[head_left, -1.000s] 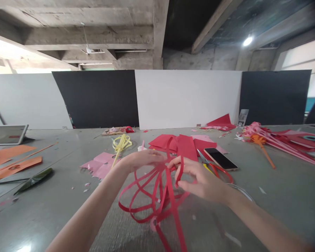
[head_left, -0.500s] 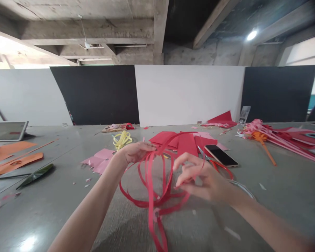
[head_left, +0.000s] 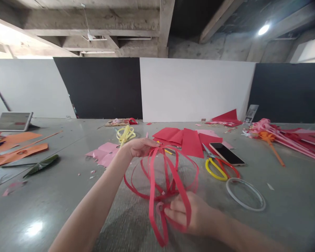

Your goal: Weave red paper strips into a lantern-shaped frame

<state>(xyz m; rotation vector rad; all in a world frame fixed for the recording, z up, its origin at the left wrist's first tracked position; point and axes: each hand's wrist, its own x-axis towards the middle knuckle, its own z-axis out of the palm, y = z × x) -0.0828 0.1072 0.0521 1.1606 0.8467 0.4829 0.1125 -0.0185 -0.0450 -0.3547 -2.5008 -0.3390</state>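
Note:
A round cage of looped red paper strips (head_left: 152, 178) stands over the grey table in the middle. At its top, where the strips meet, my left hand (head_left: 142, 147) is closed in a pinch on them. My right hand (head_left: 190, 213) is low at the near right side of the cage, its fingers curled around a red strip close to a small pale ring (head_left: 159, 207). One strip loop passes in front of the right hand's fingers and hangs toward me.
Scissors (head_left: 216, 169), a phone (head_left: 227, 154) and a white tape ring (head_left: 245, 194) lie to the right. Red sheets (head_left: 193, 142) are behind the cage. A yellow paper bundle (head_left: 126, 134) and pink paper (head_left: 105, 154) sit left of it. A tablet (head_left: 13, 121) stands far left.
My right hand has moved down toward me, from beside the cage's upper right to its lower strips, and closed on one. My left hand keeps its pinch at the top. The view has shifted slightly.

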